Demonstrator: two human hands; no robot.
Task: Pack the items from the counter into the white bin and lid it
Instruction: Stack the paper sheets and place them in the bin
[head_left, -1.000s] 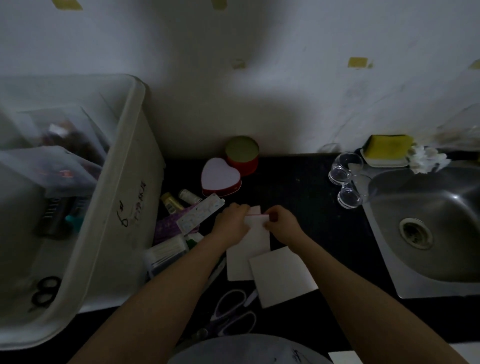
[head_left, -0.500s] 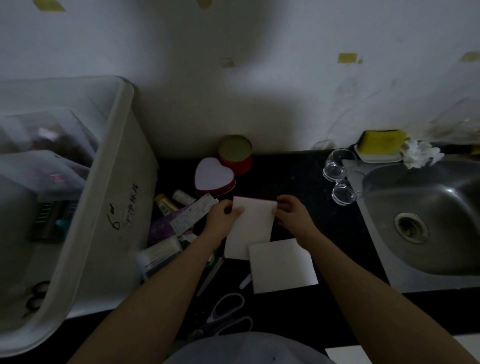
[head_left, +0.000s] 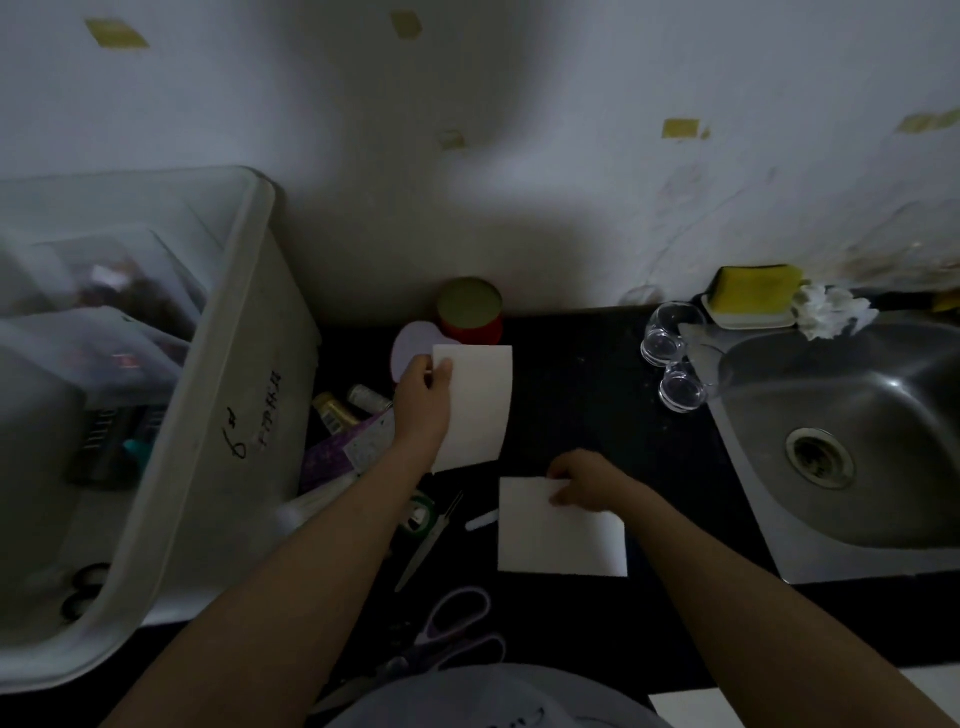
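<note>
From the head camera I look down at a dark counter (head_left: 587, 395) against a pale wall. At far left stands the white bin (head_left: 208, 415), its top uncovered; inside I make out clear plastic bags, dark bottles, a teal-capped item and black scissors (head_left: 83, 592) near the bottom. Handwriting in black and red runs down the bin's side; I read a "6", the rest is illegible.

My left hand (head_left: 423, 400) pinches the edge of a white card (head_left: 480, 410), held above the counter in front of a heart-shaped tin (head_left: 410, 348) and a round red tin (head_left: 470, 312). My right hand (head_left: 587, 483) grips the top edge of a second white card (head_left: 561, 540) lying flat on the counter.

Just beside the bin lie small bottles (head_left: 337, 410), a purple packet (head_left: 332, 457), tweezers (head_left: 428, 540) and purple-handled scissors (head_left: 452, 629).

At right, a steel sink (head_left: 852, 447) holds nothing I can see; two clear glass cups (head_left: 670, 358) lie at its corner, and a yellow sponge (head_left: 756, 288) sits in a small tray.
</note>
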